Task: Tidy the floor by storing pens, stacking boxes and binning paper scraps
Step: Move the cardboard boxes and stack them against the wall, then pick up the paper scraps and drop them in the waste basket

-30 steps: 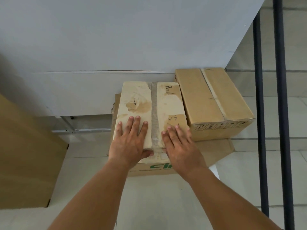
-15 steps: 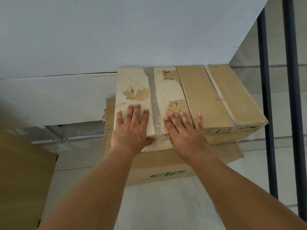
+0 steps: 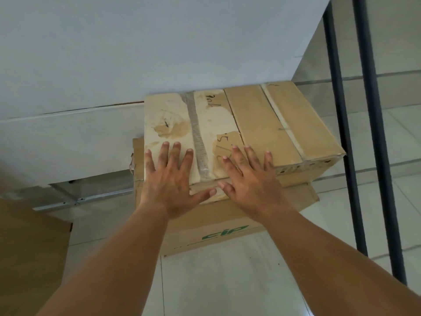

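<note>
The big cip-printed carton (image 3: 216,233) on the tiled floor (image 3: 227,281) carries 2 smaller boxes side by side: a smooth brown taped box (image 3: 280,124) at right, touching a pale, scuffed box (image 3: 182,119) whose long axis runs away from you. Your left hand (image 3: 169,185) and right hand (image 3: 250,185) press flat on its near end, fingers straight, spread, gripping nothing.

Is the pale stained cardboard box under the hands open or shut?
Shut: the pale stained cardboard box has flat flaps under grey tape.
</note>
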